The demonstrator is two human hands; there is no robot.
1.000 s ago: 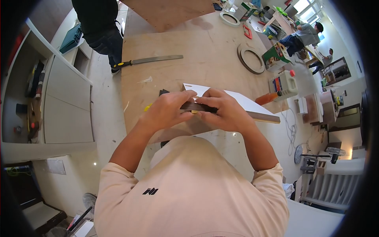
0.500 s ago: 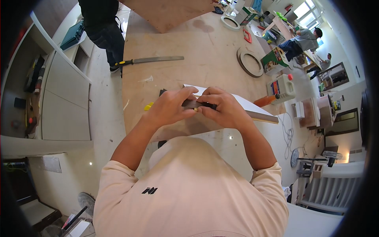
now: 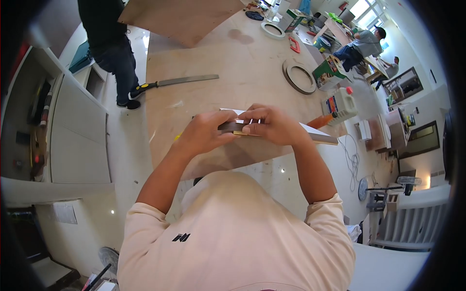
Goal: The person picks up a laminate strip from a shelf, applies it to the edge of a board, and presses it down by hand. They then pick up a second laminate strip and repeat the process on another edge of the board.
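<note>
In the room I see a pale wooden table (image 3: 233, 92) in front of me, with a person (image 3: 104, 48) in dark clothes standing at its far left. My left hand (image 3: 201, 133) and right hand (image 3: 274, 126) are close together at the near side, fingers curled and narrow, both holding the brown edge of a white board (image 3: 323, 138). The board runs under my hands and out to their right. Beyond my left hand lies a file (image 3: 189, 79); beyond my right are coiled bands (image 3: 299, 79), an orange bottle (image 3: 321, 121) and a jug (image 3: 344, 107).
</note>
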